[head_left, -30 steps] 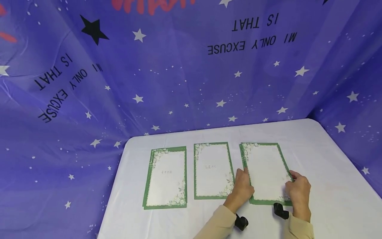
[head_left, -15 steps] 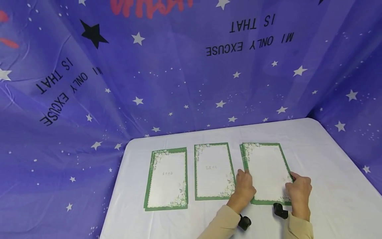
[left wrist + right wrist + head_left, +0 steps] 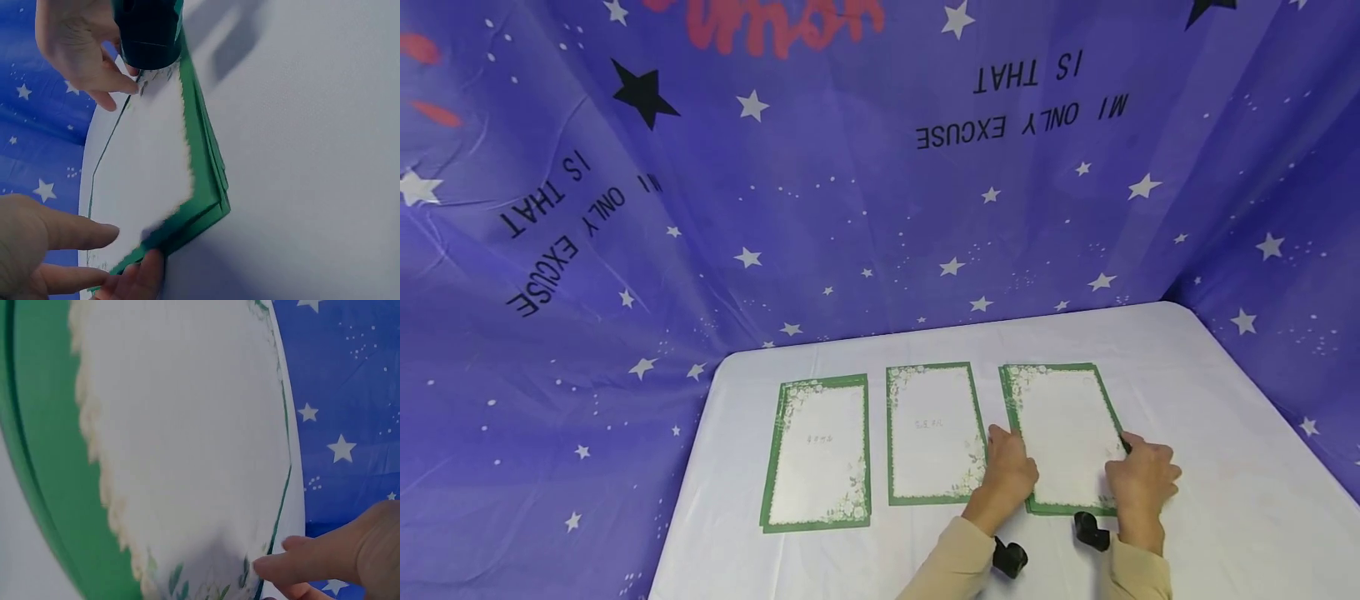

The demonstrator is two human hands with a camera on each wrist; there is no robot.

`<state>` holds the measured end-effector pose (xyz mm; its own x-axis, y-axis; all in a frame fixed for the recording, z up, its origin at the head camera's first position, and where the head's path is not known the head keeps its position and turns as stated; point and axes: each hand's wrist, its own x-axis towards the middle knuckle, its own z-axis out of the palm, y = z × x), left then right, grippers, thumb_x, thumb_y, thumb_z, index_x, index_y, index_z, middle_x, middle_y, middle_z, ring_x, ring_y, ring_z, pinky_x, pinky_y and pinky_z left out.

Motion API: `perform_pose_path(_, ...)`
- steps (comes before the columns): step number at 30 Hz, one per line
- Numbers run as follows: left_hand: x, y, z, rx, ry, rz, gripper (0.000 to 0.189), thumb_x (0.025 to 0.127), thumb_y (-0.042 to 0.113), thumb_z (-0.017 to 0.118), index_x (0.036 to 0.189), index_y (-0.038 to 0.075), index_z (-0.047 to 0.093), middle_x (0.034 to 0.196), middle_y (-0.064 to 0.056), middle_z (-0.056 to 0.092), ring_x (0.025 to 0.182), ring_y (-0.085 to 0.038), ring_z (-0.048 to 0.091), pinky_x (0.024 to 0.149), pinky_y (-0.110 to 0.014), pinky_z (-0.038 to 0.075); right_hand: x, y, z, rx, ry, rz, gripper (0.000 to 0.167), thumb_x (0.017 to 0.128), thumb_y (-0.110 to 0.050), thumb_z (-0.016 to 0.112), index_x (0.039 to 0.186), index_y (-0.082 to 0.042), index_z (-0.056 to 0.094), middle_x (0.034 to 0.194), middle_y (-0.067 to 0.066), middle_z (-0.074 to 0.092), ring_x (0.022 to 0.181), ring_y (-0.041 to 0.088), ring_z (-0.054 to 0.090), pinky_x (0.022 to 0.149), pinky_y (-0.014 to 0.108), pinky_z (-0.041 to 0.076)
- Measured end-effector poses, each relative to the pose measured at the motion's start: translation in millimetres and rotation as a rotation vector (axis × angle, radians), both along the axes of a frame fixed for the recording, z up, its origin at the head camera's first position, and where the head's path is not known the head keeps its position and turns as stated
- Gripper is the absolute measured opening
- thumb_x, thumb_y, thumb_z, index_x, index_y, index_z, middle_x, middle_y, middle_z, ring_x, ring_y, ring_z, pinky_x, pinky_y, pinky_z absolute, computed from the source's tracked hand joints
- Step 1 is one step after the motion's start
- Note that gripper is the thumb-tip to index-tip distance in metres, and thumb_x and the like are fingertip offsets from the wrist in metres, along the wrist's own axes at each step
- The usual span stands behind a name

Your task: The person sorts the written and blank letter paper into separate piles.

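A small stack of green-bordered paper sheets (image 3: 1063,433) with printed flower corners lies on the white table at the right. My left hand (image 3: 1006,475) holds its left edge; in the left wrist view, thumb (image 3: 84,232) over the top sheet and fingertips (image 3: 149,270) curled at the border. At the opposite edge, my right hand (image 3: 1142,483) grips the stack, thumb (image 3: 281,562) on the top sheet and its other fingers partly hidden beside the border. Layered green edges show slightly out of line at the near corner in the left wrist view.
Two more green-bordered piles lie to the left: a middle one (image 3: 928,467) and a far-left one (image 3: 816,483), each with small writing in its centre. A purple star-printed cloth (image 3: 850,208) hangs behind the white table (image 3: 1247,500). Black wrist cameras (image 3: 1011,560) sit at the sleeves.
The head view has shifted slightly. Both hands stay at the right stack's edges; the right hand sits a little further left over the border, and the stack's layers look slightly more even.
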<state>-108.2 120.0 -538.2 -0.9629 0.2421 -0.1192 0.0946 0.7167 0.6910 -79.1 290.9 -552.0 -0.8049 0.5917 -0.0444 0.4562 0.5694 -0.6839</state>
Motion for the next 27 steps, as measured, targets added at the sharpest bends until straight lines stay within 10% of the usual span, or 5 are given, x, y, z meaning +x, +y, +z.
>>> perform_pose_path(10, -14.6, -40.3, 10.2, 0.184, 0.094, 0.094, 0.044, 0.095, 0.003, 0.067, 0.133, -0.018, 0.059, 0.12, -0.019, 0.055, 0.114, -0.034, 0.059, 0.104, -0.041, 0.048, -12.5, -55.2, 23.6, -0.105, 0.285, 0.045, 0.044, 0.088, 0.01, 0.05, 0.13, 0.016, 0.059, 0.119, 0.034, 0.053, 0.105, 0.05, 0.054, 0.085, 0.049, 0.04)
perform_pose_path(21, -26.8, -118.0, 13.4, 0.116, 0.169, 0.362, 0.041, 0.092, 0.006, 0.072, 0.126, -0.015, 0.066, 0.111, -0.024, 0.057, 0.097, -0.037, 0.06, 0.078, -0.049, 0.055, -28.9, -126.8, 21.1, -0.185, 0.128, 0.314, 0.035, 0.092, 0.006, 0.053, 0.123, 0.017, 0.064, 0.107, 0.03, 0.056, 0.097, 0.041, 0.056, 0.083, 0.048, 0.046)
perform_pose_path(27, -31.0, -150.5, 6.7, 0.1, 0.14, 0.42, 0.043, 0.092, 0.005, 0.071, 0.127, -0.019, 0.063, 0.113, -0.028, 0.054, 0.107, -0.044, 0.056, 0.089, -0.053, 0.052, -35.2, -142.1, 11.2, -0.19, 0.062, 0.354, 0.04, 0.093, 0.002, 0.054, 0.127, 0.023, 0.058, 0.113, 0.036, 0.063, 0.104, 0.047, 0.06, 0.092, 0.058, 0.049)
